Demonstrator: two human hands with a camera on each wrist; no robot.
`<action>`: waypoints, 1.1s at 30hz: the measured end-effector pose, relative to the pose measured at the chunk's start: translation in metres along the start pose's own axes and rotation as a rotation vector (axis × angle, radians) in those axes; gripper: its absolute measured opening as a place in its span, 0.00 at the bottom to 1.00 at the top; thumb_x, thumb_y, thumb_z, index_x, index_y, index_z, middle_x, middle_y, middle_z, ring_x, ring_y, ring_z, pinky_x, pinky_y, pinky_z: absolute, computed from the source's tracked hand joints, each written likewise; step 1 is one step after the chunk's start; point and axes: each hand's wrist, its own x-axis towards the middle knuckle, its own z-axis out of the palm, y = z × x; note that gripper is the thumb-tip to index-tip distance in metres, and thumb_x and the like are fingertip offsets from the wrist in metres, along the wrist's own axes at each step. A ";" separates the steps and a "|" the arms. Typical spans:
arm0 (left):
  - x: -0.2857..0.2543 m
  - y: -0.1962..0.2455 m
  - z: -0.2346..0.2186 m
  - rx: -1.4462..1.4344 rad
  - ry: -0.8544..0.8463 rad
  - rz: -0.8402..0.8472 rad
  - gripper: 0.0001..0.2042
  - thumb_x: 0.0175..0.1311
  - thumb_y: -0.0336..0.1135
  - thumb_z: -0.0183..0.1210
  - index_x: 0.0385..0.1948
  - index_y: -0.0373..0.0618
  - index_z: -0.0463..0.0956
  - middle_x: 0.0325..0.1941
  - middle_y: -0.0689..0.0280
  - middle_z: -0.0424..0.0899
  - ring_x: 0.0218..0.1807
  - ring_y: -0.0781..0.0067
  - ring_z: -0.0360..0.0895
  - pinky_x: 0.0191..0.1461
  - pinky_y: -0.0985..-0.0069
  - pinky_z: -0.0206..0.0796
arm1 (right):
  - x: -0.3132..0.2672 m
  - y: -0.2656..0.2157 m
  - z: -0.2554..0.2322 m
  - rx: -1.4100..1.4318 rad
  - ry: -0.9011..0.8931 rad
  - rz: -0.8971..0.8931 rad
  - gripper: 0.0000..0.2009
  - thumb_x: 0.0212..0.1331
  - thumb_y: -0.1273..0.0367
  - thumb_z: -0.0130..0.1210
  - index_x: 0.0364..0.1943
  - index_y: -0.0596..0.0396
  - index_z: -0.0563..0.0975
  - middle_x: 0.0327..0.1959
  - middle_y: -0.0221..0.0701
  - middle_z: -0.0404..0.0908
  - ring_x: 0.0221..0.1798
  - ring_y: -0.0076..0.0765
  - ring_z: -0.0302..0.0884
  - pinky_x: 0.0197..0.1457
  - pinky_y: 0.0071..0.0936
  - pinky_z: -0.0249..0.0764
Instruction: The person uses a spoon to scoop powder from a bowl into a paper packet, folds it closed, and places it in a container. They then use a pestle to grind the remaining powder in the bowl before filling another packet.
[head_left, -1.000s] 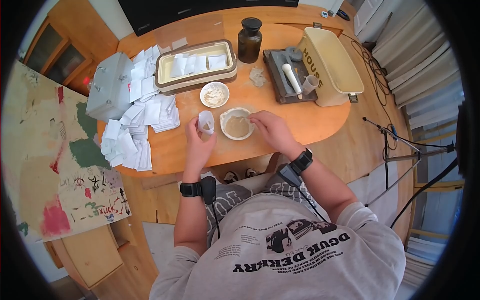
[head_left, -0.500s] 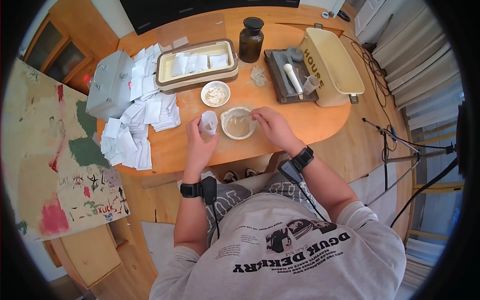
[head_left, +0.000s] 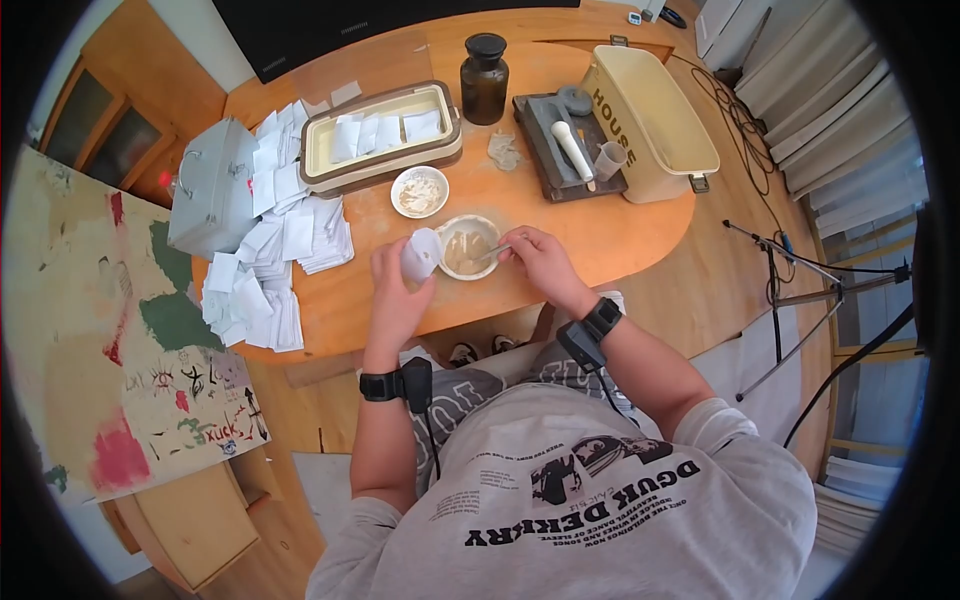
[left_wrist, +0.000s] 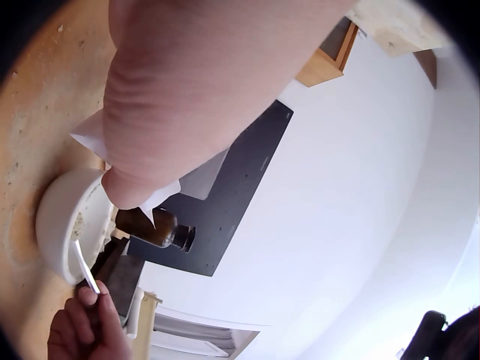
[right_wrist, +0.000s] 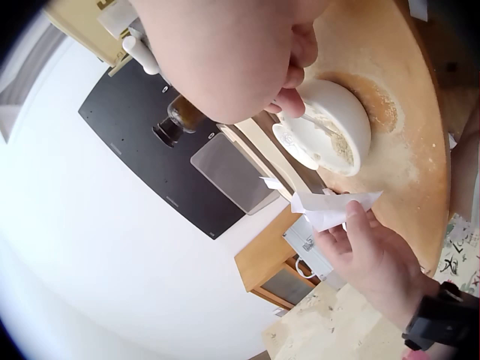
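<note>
My left hand [head_left: 400, 298] pinches an opened white paper packet [head_left: 422, 254] at the left rim of a white mortar bowl [head_left: 496, 243]. The packet's mouth leans toward the bowl. Beige powder [right_wrist: 342, 147] lies inside the bowl. From the other side, my right hand [head_left: 548, 270] pinches a thin spoon [left_wrist: 85, 268], its far end down in the powder. Just behind stands a smaller white bowl [head_left: 443, 186] of pale powder.
White paper packets [head_left: 318, 235] pile up at left beside a metal case [head_left: 213, 190]. Behind are a cream tray [head_left: 380, 168] holding packets and a brown jar [head_left: 485, 85]. At right, a dark tray [head_left: 540, 120] bears a white pestle [head_left: 572, 150], beside a cream bin [head_left: 655, 120].
The packet has moved closer to the bowl's rim and tilted toward it. The spoon now reaches further into the bowl. The head view has shifted slightly.
</note>
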 end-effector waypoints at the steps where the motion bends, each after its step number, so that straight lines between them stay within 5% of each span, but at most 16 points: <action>1: 0.000 0.002 0.000 0.023 -0.005 0.005 0.29 0.57 0.26 0.64 0.63 0.41 0.65 0.59 0.52 0.66 0.64 0.48 0.66 0.70 0.62 0.61 | 0.000 -0.001 -0.001 0.002 0.000 -0.002 0.11 0.74 0.68 0.47 0.43 0.59 0.80 0.33 0.27 0.84 0.29 0.19 0.71 0.37 0.20 0.70; 6: 0.002 0.000 0.005 0.044 -0.025 0.032 0.29 0.57 0.26 0.64 0.63 0.42 0.66 0.58 0.52 0.66 0.63 0.47 0.67 0.69 0.61 0.62 | 0.002 -0.021 -0.010 0.223 0.065 0.031 0.10 0.74 0.67 0.48 0.44 0.57 0.79 0.32 0.25 0.82 0.24 0.12 0.61 0.27 0.15 0.60; 10: 0.004 0.006 0.010 0.044 -0.044 0.050 0.30 0.56 0.26 0.64 0.63 0.41 0.66 0.58 0.51 0.67 0.63 0.46 0.67 0.69 0.61 0.62 | 0.003 -0.042 -0.001 0.273 0.092 -0.029 0.11 0.75 0.66 0.48 0.45 0.58 0.79 0.32 0.25 0.81 0.25 0.13 0.60 0.28 0.14 0.58; 13: 0.005 0.012 0.014 0.033 -0.067 0.071 0.29 0.56 0.26 0.65 0.63 0.41 0.66 0.58 0.51 0.67 0.63 0.45 0.67 0.69 0.60 0.62 | -0.002 -0.048 0.012 -0.012 0.089 -0.196 0.11 0.74 0.67 0.49 0.46 0.59 0.80 0.33 0.26 0.83 0.28 0.17 0.67 0.31 0.17 0.64; 15: 0.005 0.012 0.014 0.041 -0.064 0.075 0.30 0.56 0.26 0.65 0.63 0.40 0.65 0.58 0.50 0.67 0.63 0.44 0.67 0.68 0.60 0.62 | -0.012 -0.058 0.017 -0.280 0.038 -0.475 0.10 0.73 0.70 0.49 0.46 0.61 0.80 0.34 0.35 0.85 0.37 0.32 0.83 0.42 0.27 0.76; 19: 0.001 -0.006 0.017 0.041 0.011 0.030 0.32 0.56 0.25 0.66 0.64 0.39 0.62 0.60 0.50 0.66 0.64 0.46 0.67 0.69 0.60 0.64 | -0.019 -0.061 0.010 -0.392 0.143 -0.467 0.08 0.71 0.72 0.50 0.44 0.61 0.80 0.34 0.39 0.84 0.38 0.39 0.83 0.44 0.32 0.77; 21: 0.003 -0.021 0.023 -0.104 0.042 -0.021 0.32 0.57 0.26 0.66 0.64 0.39 0.60 0.61 0.50 0.65 0.66 0.49 0.67 0.70 0.60 0.64 | -0.008 -0.042 0.002 -0.660 0.086 -0.617 0.08 0.70 0.73 0.51 0.44 0.61 0.80 0.34 0.41 0.83 0.39 0.45 0.83 0.46 0.35 0.78; 25: 0.001 -0.022 0.017 -0.259 0.114 -0.090 0.32 0.59 0.26 0.66 0.64 0.39 0.59 0.63 0.53 0.63 0.69 0.55 0.66 0.72 0.62 0.65 | -0.007 -0.024 -0.003 -0.677 0.057 -0.565 0.08 0.70 0.73 0.50 0.43 0.61 0.81 0.34 0.42 0.83 0.39 0.49 0.82 0.46 0.36 0.78; 28: -0.002 -0.021 0.013 -0.200 0.109 -0.056 0.32 0.59 0.27 0.66 0.64 0.39 0.60 0.63 0.52 0.64 0.67 0.55 0.67 0.70 0.62 0.66 | -0.013 -0.021 -0.001 -0.540 0.025 -0.364 0.09 0.72 0.71 0.49 0.42 0.61 0.80 0.33 0.40 0.83 0.38 0.43 0.83 0.45 0.34 0.77; 33: -0.001 -0.006 0.008 -0.108 0.036 -0.044 0.31 0.58 0.27 0.66 0.63 0.39 0.62 0.61 0.52 0.66 0.65 0.51 0.66 0.69 0.61 0.63 | -0.004 0.006 0.002 -0.004 0.035 -0.049 0.11 0.74 0.70 0.47 0.43 0.63 0.80 0.32 0.30 0.84 0.33 0.22 0.76 0.40 0.21 0.74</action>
